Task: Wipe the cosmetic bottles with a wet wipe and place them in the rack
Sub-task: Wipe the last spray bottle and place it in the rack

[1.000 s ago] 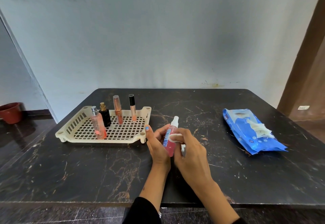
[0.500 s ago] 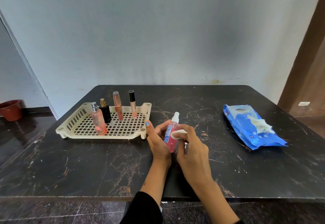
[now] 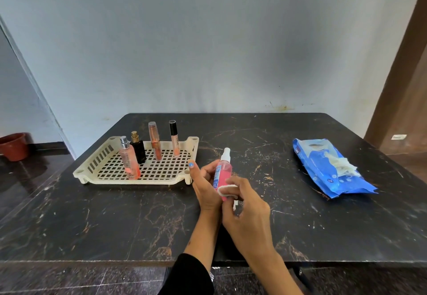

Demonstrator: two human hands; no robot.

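Note:
My left hand (image 3: pixel 205 186) holds a pink spray bottle (image 3: pixel 224 169) with a white cap and a blue label, tilted slightly, above the table's middle. My right hand (image 3: pixel 247 211) presses a folded white wet wipe (image 3: pixel 227 189) against the bottle's lower part. To the left stands the cream plastic rack (image 3: pixel 97 167), with several bottles upright in it: a pink spray bottle (image 3: pixel 129 159), a black bottle with a gold cap (image 3: pixel 138 147), a rose-gold tube (image 3: pixel 155 141) and a slim lip-gloss tube (image 3: pixel 174 138).
A blue pack of wet wipes (image 3: pixel 328 169) lies at the right of the dark marble table (image 3: pixel 92 225), one wipe sticking out of its opening. A wall rises behind the table. A red pot (image 3: pixel 13 146) sits on the floor at far left.
The wipe under my right fingers has slid down the pink bottle toward its base. Both hands remain in nearly the same spot; the camera view shifted slightly.

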